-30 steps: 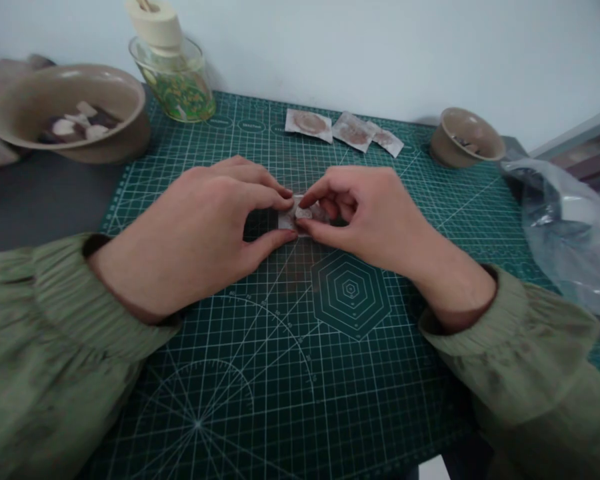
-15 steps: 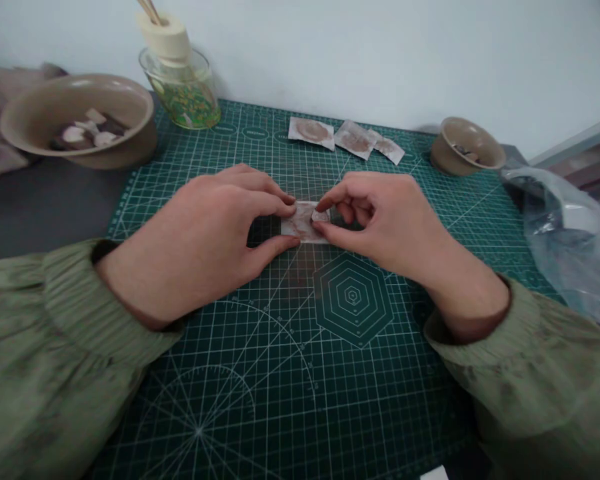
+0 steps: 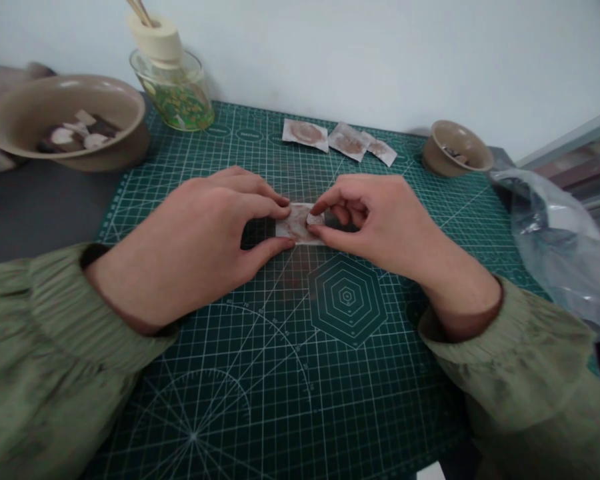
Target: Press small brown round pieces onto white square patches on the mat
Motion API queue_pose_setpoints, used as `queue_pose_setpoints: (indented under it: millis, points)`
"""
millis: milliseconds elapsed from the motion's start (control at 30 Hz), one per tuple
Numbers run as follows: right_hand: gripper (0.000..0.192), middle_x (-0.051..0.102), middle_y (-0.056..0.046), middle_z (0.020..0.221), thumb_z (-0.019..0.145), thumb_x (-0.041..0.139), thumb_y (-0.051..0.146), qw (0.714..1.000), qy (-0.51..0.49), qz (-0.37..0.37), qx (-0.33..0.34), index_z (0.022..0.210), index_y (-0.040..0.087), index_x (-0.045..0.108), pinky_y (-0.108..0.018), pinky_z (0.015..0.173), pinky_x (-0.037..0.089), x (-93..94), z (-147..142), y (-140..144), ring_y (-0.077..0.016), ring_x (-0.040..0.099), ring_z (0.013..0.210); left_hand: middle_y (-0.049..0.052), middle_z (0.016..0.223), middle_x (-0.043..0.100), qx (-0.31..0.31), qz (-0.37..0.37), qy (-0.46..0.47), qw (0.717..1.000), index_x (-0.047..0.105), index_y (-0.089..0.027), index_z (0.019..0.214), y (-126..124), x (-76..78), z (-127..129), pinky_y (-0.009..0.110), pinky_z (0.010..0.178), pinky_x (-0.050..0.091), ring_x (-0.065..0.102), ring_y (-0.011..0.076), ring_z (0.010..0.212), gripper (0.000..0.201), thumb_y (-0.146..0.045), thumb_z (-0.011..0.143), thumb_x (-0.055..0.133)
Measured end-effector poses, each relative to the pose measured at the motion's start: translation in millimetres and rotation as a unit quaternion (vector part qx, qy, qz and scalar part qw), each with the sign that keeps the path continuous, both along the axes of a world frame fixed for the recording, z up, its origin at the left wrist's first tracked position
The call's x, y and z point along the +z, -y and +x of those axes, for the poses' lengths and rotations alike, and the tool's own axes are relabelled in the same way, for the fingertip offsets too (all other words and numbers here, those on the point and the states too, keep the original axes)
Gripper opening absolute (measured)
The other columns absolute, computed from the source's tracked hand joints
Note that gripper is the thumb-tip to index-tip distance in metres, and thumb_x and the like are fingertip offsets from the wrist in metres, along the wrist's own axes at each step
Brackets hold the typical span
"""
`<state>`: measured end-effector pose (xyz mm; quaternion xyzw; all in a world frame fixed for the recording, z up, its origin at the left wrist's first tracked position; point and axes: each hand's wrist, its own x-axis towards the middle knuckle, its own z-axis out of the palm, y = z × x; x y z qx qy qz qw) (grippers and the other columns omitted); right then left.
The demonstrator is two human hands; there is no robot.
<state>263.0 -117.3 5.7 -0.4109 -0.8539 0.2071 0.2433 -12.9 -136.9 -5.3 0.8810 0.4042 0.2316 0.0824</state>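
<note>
A small whitish rectangular sheet (image 3: 296, 225) with reddish-brown smears lies flat on the green cutting mat (image 3: 260, 407). My left hand (image 3: 215, 230) holds down its left part, fingertips on the far edge and thumb on the near edge. Between thumb and index finger of my right hand (image 3: 375, 217) is a small pale chip (image 3: 316, 219), pinched over the sheet's right part. It seems to touch the sheet, and the fingertips hide much of it. The other right fingers are curled in.
Several smeared sheets (image 3: 305, 133) lie at the back. A large brown bowl (image 3: 130, 147) with pale and dark pieces stands left, near a glass diffuser jar (image 3: 180, 100). At right are a smaller bowl (image 3: 435, 160) with dark pieces and a clear plastic bag (image 3: 555, 247).
The whole view has shifted slightly. My right fingers and the pale chip have moved a little left over the sheet. My left hand keeps its hold on the sheet.
</note>
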Motion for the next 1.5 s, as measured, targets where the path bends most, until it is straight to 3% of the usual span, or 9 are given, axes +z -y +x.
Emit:
queue_pose_setpoints:
  millis: [233, 367, 600, 800, 933, 1067, 1200, 1367, 1500]
  points:
    - [0.009, 0.069, 0.004, 0.080, 0.098, 0.089, 0.022, 0.998, -0.025, -0.052, 0.036, 0.107, 0.020, 0.089, -0.034, 0.069, 0.044, 2.6, -0.7, 2.0, -0.0137, 0.057, 0.068, 0.005, 0.139, 0.090, 0.002, 0.021, -0.016, 1.000, 0.090, -0.028, 0.134, -0.6, -1.0, -0.5, 0.050, 0.114, 0.066, 0.083, 0.0330, 0.131, 0.035, -0.053, 0.118, 0.072]
    - [0.007, 0.067, 0.004, 0.076, 0.096, 0.093, 0.022, 0.999, -0.013, -0.015, -0.030, 0.101, 0.020, 0.088, -0.034, 0.070, 0.044, 2.9, -2.2, 2.0, -0.0149, 0.058, 0.070, 0.005, 0.140, 0.090, -0.001, 0.029, -0.020, 0.999, 0.090, -0.028, 0.134, 0.4, 0.1, -1.5, 0.047, 0.114, 0.066, 0.083, 0.0307, 0.130, 0.040, -0.057, 0.120, 0.066]
    - [0.010, 0.062, 0.007, 0.071, 0.092, 0.095, 0.013, 0.998, -0.017, -0.024, -0.054, 0.098, 0.018, 0.088, -0.034, 0.068, 0.041, 1.8, -6.2, 0.8, -0.0125, 0.055, 0.065, 0.001, 0.139, 0.089, 0.010, 0.012, -0.015, 1.000, 0.090, -0.033, 0.131, -0.7, -3.3, -0.2, 0.044, 0.115, 0.065, 0.083, 0.0302, 0.131, 0.036, -0.057, 0.118, 0.066]
    - [0.010, 0.063, 0.007, 0.071, 0.096, 0.095, 0.020, 0.997, -0.027, -0.065, -0.006, 0.104, 0.020, 0.089, -0.033, 0.065, 0.040, 1.0, -5.3, -0.1, -0.0126, 0.054, 0.063, 0.003, 0.138, 0.090, 0.009, 0.012, -0.016, 1.000, 0.089, -0.033, 0.131, -0.9, -1.2, -0.9, 0.049, 0.114, 0.067, 0.082, 0.0318, 0.130, 0.041, -0.063, 0.119, 0.064]
    - [0.008, 0.064, 0.005, 0.074, 0.093, 0.094, 0.015, 0.998, -0.024, -0.006, -0.056, 0.096, 0.018, 0.088, -0.035, 0.069, 0.041, 1.6, -5.9, 1.4, -0.0138, 0.056, 0.067, 0.007, 0.140, 0.089, -0.007, -0.006, 0.000, 1.000, 0.091, -0.028, 0.130, -1.1, 1.0, -0.5, 0.056, 0.117, 0.066, 0.082, 0.0356, 0.131, 0.038, -0.056, 0.116, 0.069]
    - [0.009, 0.065, 0.006, 0.073, 0.096, 0.093, 0.022, 0.998, -0.028, -0.054, 0.004, 0.103, 0.021, 0.088, -0.034, 0.068, 0.043, 2.8, -6.4, 1.9, -0.0135, 0.057, 0.065, 0.007, 0.138, 0.089, 0.003, -0.013, 0.012, 1.000, 0.092, -0.029, 0.131, -1.0, 0.3, 0.5, 0.058, 0.118, 0.066, 0.082, 0.0381, 0.132, 0.035, -0.054, 0.113, 0.075]
    - [0.010, 0.063, 0.004, 0.072, 0.093, 0.092, 0.016, 0.998, -0.017, -0.018, -0.057, 0.095, 0.021, 0.083, -0.035, 0.068, 0.042, 2.5, -5.5, 1.5, -0.0162, 0.060, 0.068, 0.005, 0.138, 0.089, 0.006, -0.034, 0.025, 0.999, 0.092, -0.032, 0.126, -0.3, 0.8, 0.9, 0.057, 0.121, 0.066, 0.082, 0.0364, 0.133, 0.030, -0.054, 0.112, 0.076]
    - [0.008, 0.067, 0.004, 0.074, 0.094, 0.091, 0.023, 0.998, -0.028, -0.060, 0.001, 0.100, 0.021, 0.086, -0.034, 0.068, 0.044, 1.5, -6.4, 1.5, -0.0152, 0.059, 0.067, 0.005, 0.140, 0.089, 0.002, -0.035, 0.013, 0.999, 0.091, -0.033, 0.128, 0.2, 1.3, 0.4, 0.058, 0.121, 0.068, 0.081, 0.0360, 0.136, 0.028, -0.052, 0.113, 0.076]
    - [0.008, 0.069, 0.001, 0.077, 0.092, 0.092, 0.020, 0.998, -0.028, -0.011, -0.059, 0.095, 0.021, 0.084, -0.035, 0.069, 0.043, 0.3, -5.6, 0.8, -0.0165, 0.059, 0.069, 0.007, 0.140, 0.089, -0.008, -0.032, 0.019, 0.999, 0.091, -0.030, 0.126, -0.8, -0.7, 0.2, 0.061, 0.121, 0.069, 0.082, 0.0377, 0.136, 0.028, -0.050, 0.113, 0.077]
